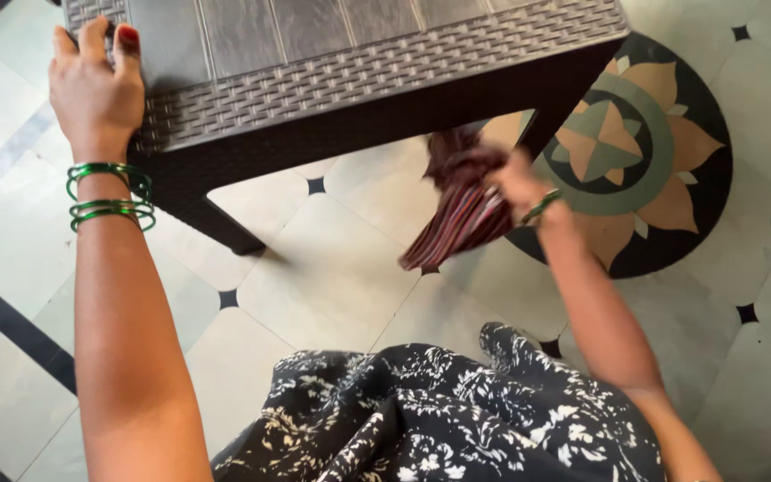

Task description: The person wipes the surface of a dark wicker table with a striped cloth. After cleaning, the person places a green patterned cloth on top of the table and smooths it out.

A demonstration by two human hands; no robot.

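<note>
A dark brown woven-pattern plastic table (377,71) fills the top of the view. My left hand (95,85) rests on its near left corner, fingers curled over the rim, green bangles on the wrist. My right hand (515,183) is below the table's front edge, next to the right leg, gripping a bunched maroon striped cloth (461,210) that hangs down toward the floor. The hand and cloth are blurred.
The floor is pale tile with small black diamond insets (316,186) and a round floral medallion (635,152) at the right. A table leg (216,223) stands at the left. My black and white floral garment (439,419) covers the bottom.
</note>
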